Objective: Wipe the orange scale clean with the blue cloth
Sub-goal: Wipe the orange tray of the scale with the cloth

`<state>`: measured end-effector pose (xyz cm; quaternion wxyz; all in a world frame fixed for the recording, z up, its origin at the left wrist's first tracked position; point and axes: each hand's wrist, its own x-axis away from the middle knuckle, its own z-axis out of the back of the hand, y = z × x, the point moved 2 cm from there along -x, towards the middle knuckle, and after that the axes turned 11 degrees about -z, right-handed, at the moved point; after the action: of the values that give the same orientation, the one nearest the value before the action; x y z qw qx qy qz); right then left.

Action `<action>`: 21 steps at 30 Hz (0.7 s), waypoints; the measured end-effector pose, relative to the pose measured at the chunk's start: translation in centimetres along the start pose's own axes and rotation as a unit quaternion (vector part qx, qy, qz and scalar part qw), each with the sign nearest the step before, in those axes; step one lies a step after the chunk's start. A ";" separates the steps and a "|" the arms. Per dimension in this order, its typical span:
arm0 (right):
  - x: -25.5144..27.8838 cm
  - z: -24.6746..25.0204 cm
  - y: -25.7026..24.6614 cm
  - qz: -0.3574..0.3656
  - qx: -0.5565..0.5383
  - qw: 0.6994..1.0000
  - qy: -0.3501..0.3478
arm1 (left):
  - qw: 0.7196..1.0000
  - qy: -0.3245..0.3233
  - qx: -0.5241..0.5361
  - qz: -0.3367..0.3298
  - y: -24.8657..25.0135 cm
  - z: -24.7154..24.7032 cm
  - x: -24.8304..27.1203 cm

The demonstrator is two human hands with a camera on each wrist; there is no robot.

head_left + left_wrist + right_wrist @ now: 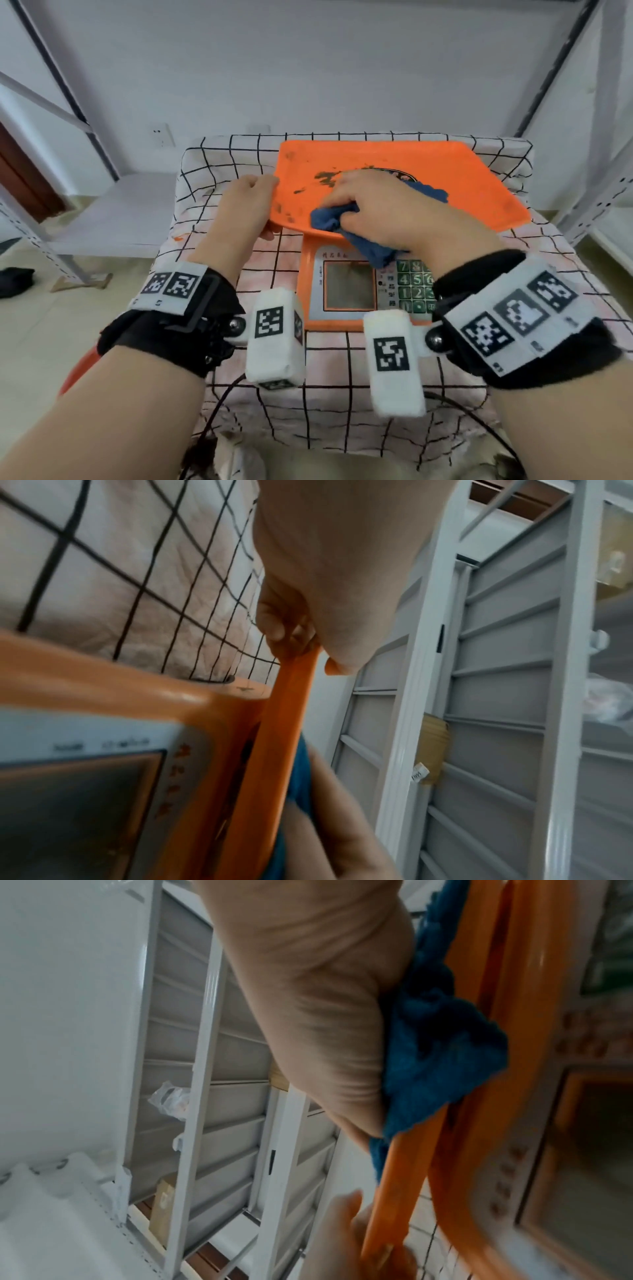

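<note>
The orange scale (462, 192) stands on a checked cloth, its flat pan toward the back and its display and green keypad (346, 287) toward me. Dark smears (325, 178) mark the pan's left half. My left hand (250, 205) grips the pan's front left edge, thumb on top, fingers underneath (274, 626). My right hand (373, 205) presses the bunched blue cloth (329, 219) onto the pan near its front edge, fingers curled over it. In the right wrist view the blue cloth (441, 1053) sits between my palm and the orange pan (514, 1015).
The checked cloth (219, 161) covers a small table. Grey metal shelving (85, 219) stands at the left, and more shelving (613, 192) at the right. A black cable (219, 404) hangs off the table's front. A dark object (15, 281) lies on the floor at far left.
</note>
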<state>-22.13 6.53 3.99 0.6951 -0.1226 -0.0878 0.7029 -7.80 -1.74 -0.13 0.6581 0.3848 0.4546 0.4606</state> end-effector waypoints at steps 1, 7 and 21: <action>0.5 0.5 0.9 -0.008 0.012 1.000 -0.001 | 1.000 -0.006 -0.001 -0.001 0.1 0.2 0.2; 2.3 1.9 2.9 -0.061 -0.001 0.998 0.020 | 0.999 -0.025 0.022 -0.009 0.5 1.0 0.9; 0.4 1.4 1.6 -0.036 0.065 0.996 0.050 | 0.999 -0.031 -0.007 -0.016 1.1 1.0 1.4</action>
<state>-24.12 7.01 4.85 0.7299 -0.1083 -0.0114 0.6749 -6.86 -0.18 0.86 0.6817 0.3870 0.4369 0.4412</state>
